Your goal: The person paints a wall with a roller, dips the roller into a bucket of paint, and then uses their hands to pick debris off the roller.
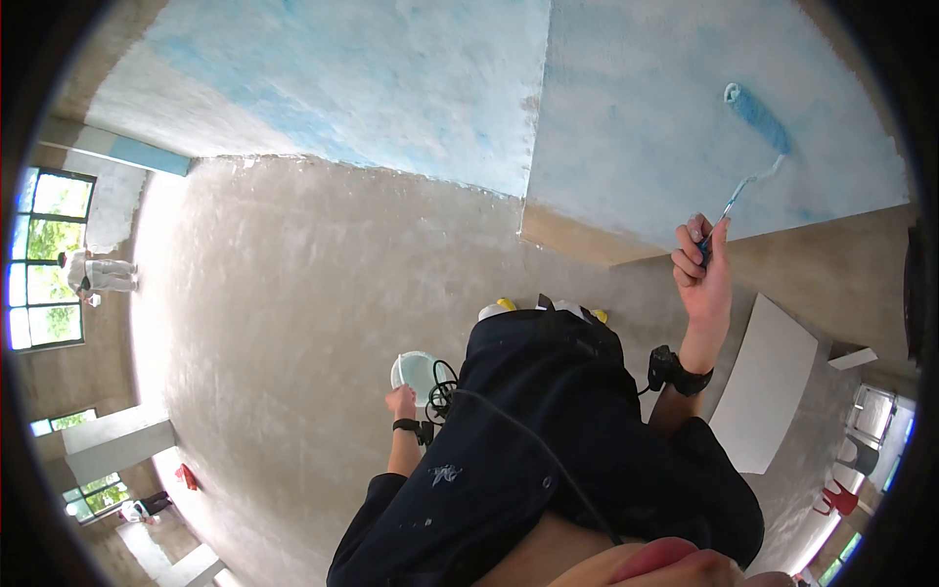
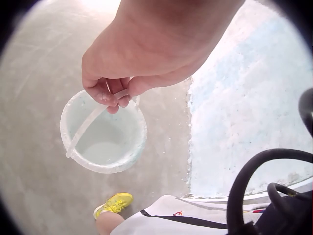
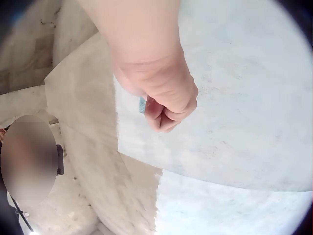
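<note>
My right hand (image 1: 702, 264) grips the handle of a paint roller (image 1: 755, 119), its fingers curled round it. The blue-coated roller sleeve lies over the pale blue wall (image 1: 636, 117) in the head view. From the right wrist, the curled right hand (image 3: 164, 100) hides most of the handle. Low at my left side, my left hand (image 1: 400, 399) holds a white bucket (image 1: 419, 372) by its handle. Seen from the left wrist, the fingers of the left hand (image 2: 142, 58) hook round the bail of the bucket (image 2: 66, 122), which has pale, watery-looking paint inside.
A blue-streaked wall (image 1: 391, 88) meets the other wall at a corner. The grey floor (image 1: 293, 274) spreads below. A white board (image 1: 768, 382) lies to the right. Another person (image 1: 103, 274) stands far left near windows. A black cable (image 1: 518, 421) runs across my clothing.
</note>
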A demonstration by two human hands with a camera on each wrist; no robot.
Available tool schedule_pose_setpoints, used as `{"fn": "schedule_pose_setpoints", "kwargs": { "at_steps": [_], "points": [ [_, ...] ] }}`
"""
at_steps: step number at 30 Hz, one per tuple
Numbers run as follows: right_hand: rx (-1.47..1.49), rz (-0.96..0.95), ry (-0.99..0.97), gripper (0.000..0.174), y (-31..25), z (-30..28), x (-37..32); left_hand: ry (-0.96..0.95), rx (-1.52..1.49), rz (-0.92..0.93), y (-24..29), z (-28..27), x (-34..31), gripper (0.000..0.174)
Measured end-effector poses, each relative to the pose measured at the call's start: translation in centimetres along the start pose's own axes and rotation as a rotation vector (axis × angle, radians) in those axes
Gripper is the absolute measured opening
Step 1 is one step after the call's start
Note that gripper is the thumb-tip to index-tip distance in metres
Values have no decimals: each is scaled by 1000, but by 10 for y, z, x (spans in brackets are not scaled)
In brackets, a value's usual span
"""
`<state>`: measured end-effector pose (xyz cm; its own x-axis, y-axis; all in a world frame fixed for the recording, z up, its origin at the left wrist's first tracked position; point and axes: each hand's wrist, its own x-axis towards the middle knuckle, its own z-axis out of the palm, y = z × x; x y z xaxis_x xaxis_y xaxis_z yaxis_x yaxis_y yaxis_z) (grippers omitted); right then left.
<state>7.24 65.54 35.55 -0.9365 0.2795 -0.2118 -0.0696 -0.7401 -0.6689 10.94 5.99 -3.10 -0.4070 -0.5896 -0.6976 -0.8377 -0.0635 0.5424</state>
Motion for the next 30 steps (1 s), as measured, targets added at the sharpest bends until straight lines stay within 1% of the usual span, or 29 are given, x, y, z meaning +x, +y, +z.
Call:
{"fn": "schedule_pose_setpoints", "kwargs": {
  "at_steps": [6,8,12,15,19,21,25,27,28,30],
  "points": [
    [-71,-1,-50,38,-4,4,-8,-4,14,-4,4,8,-2,14],
    [-88,-2,-46,36,-6,7,-10,-30,74,49,6,11,-6,14],
    [-165,13,-12,31,-9,16,-17,-66,57,29,5,13,0,15],
    [-165,49,-53,28,-12,18,-18,-66,68,47,6,15,-1,14],
    [-148,83,-62,26,-15,22,-21,-57,70,20,7,21,0,13],
    [-149,131,-115,25,-17,24,-20,-62,73,19,8,23,-3,13],
    [-136,138,-143,24,-19,21,-19,-50,107,30,11,25,-10,12],
    [-75,157,-227,22,-18,16,-17,-36,105,25,12,27,-9,12],
    [-73,156,-228,22,-19,16,-17,-42,96,31,12,27,-8,12],
    [-72,158,-299,20,-24,15,-18,-46,90,37,11,25,-12,13]
  ]
}}
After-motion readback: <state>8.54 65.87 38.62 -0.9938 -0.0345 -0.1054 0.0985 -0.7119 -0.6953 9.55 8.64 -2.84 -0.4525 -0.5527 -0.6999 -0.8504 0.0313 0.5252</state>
